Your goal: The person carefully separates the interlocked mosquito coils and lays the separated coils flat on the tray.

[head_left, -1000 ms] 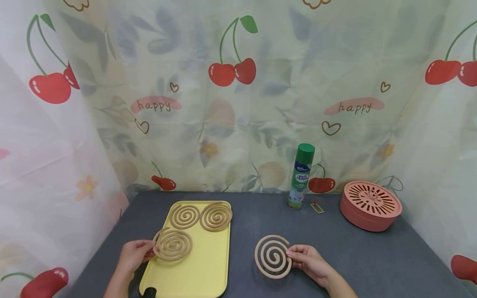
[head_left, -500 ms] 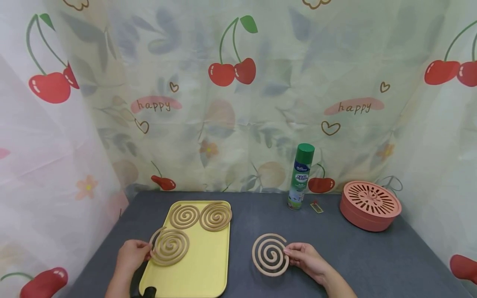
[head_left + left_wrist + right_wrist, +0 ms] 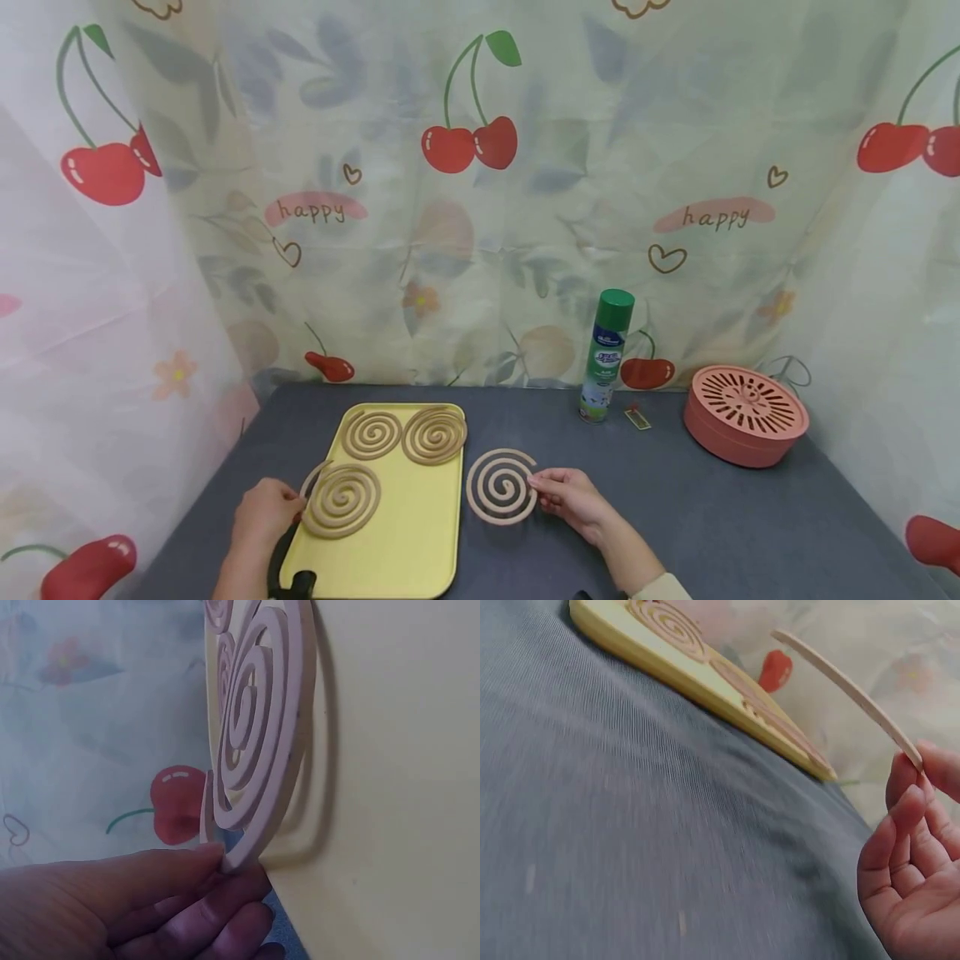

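My left hand (image 3: 262,512) pinches the outer end of a tan mosquito coil (image 3: 342,500) at the left edge of a yellow tray (image 3: 416,542). In the left wrist view that coil (image 3: 287,757) lies close over the tray and casts a shadow on it. Thumb and fingers of my right hand (image 3: 572,500) grip a second coil (image 3: 507,486) by its edge, just right of the tray. This coil (image 3: 855,694) shows nearly edge-on in the right wrist view, raised above the cloth. At the tray's far end lie more coils (image 3: 372,434), the right ones (image 3: 437,436) looking stacked.
A green spray can (image 3: 603,358) stands at the back, beside a small gold metal piece (image 3: 637,418) with a red tip. Farther right sits a round pink box (image 3: 746,425) with a slotted lid. A cherry-print curtain (image 3: 480,275) borders the dark table (image 3: 697,517).
My right hand has carried its coil left and slightly away from me, up beside the tray. The left hand's coil has shifted a little left and nearer to me.
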`<state>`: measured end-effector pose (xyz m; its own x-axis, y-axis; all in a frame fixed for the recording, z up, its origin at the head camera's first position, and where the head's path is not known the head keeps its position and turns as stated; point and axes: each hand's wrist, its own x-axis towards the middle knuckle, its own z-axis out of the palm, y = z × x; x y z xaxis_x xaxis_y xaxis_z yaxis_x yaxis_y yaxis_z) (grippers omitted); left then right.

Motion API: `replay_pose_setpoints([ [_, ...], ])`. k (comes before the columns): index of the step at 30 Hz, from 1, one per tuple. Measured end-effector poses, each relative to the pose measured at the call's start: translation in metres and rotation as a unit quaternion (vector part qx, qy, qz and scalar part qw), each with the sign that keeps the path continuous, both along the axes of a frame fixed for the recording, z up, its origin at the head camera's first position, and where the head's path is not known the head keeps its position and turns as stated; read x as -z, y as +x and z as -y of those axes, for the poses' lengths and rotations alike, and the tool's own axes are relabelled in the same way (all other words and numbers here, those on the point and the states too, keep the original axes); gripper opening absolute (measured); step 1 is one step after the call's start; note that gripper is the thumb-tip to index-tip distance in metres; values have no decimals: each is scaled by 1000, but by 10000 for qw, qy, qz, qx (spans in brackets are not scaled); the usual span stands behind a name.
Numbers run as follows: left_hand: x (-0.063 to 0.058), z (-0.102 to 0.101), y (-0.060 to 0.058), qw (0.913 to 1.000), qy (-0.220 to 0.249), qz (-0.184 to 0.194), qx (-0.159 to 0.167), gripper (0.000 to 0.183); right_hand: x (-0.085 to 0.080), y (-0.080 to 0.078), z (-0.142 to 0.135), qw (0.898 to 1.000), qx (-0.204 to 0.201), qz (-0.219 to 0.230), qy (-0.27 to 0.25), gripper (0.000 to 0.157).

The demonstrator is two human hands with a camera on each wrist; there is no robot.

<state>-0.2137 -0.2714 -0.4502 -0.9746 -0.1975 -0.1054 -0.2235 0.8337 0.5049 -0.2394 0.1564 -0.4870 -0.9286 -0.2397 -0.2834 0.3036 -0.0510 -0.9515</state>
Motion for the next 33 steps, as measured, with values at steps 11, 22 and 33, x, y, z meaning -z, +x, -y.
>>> replay_pose_setpoints([
  [11, -2, -3, -1, 9999, -91, 62, 28, 17, 0, -14, 47, 9985, 331, 192, -390, 18],
  [22, -3, -3, -3, 9996, -37, 262, 41, 17, 4, -21, 76, 9995, 309, -42, -54, 21],
  [33, -2, -2, -3, 9990, 30, 451, 26, 13, 3, -16, 107, 9977, 97, -370, 558, 18],
])
